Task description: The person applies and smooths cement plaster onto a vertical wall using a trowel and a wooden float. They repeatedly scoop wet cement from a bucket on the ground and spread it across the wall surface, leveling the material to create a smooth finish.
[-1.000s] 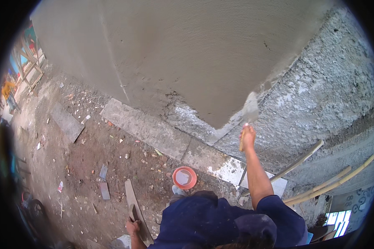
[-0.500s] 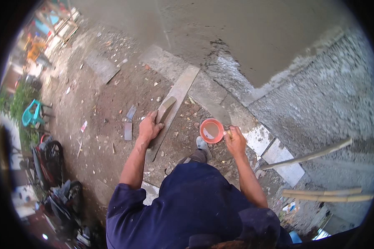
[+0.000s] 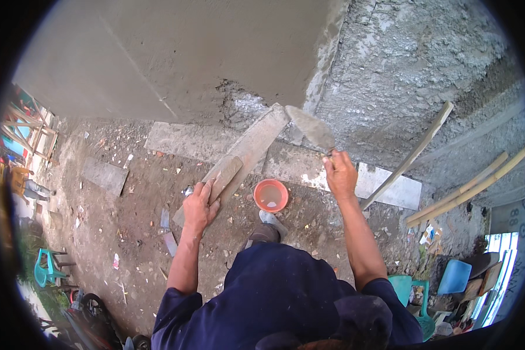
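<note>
My left hand [image 3: 199,207] is closed on the grip [image 3: 227,174] of a long, flat float board [image 3: 254,140], whose far end reaches up by the lower edge of the smooth plaster [image 3: 186,52]. My right hand [image 3: 340,175] grips a trowel [image 3: 309,125] by its handle; the pointed grey blade is beside the board's far end, touching or very near it. An orange bucket [image 3: 280,204] with murky liquid stands on the ground below, just ahead of my shoe [image 3: 269,219].
Rough wall [image 3: 426,64] rises at right, with leaning timber [image 3: 408,154] and bamboo poles [image 3: 466,186]. Slabs [image 3: 181,137] line its foot. A person [image 3: 23,184] and scaffold [image 3: 29,131] are far left. Chairs [image 3: 46,268], motorcycles [image 3: 90,309] and a blue seat [image 3: 454,277] sit near the rim.
My left hand has risen from my side, bringing the board up toward the plaster. The trowel left the wall, dipped near the bucket, then rose to the board's end. My view has shifted too.
</note>
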Tool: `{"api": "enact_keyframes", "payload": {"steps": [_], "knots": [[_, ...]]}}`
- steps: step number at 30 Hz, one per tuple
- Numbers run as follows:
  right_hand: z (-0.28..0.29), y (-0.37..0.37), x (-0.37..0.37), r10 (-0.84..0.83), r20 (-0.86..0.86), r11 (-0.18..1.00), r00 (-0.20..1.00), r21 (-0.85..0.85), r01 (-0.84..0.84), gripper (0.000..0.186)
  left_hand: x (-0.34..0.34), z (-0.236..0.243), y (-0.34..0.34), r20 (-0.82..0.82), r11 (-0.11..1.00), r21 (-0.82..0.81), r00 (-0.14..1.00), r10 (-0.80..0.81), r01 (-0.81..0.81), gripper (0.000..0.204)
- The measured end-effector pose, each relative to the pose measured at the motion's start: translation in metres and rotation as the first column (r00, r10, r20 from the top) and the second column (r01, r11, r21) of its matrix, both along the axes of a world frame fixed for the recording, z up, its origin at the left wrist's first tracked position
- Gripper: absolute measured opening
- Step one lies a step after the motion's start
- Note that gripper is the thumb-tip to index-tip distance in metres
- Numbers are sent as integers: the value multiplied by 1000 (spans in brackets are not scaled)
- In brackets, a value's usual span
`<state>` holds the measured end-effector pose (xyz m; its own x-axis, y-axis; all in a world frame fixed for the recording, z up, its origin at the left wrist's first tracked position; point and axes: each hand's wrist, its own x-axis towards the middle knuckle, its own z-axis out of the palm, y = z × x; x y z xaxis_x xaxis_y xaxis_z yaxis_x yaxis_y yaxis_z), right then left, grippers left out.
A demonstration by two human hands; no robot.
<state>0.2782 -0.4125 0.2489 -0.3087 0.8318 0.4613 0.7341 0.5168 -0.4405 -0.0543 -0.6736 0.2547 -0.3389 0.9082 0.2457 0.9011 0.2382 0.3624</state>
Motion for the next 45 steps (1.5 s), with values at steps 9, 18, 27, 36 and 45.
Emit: {"api": "enact_keyframes", "payload": {"steps": [9, 18, 27, 36, 45], "knots": [[22, 86, -6, 150, 94, 988, 984, 27, -153, 29, -15, -3, 46, -124, 998, -43, 991, -45, 40, 72], [-3, 162, -46, 218, 149, 972, 964, 56, -228, 27, -28, -16, 117, -325, 999, -34, 945, -19, 8, 61], [67, 234, -45, 474, 387, 857, 791, 4, -516, 25, -29, 17, 162, -492, 996, -59, 866, -93, 74, 54], [52, 279, -55, 609, 105, 791, 786, -16, -611, 26, 63, -45, 203, -292, 973, -132, 945, 145, -190, 57], [188, 394, -75, 427, -436, 679, 792, -424, -599, 31, 189, -177, 13, 44, 463, -328, 476, 878, -824, 54]]}}
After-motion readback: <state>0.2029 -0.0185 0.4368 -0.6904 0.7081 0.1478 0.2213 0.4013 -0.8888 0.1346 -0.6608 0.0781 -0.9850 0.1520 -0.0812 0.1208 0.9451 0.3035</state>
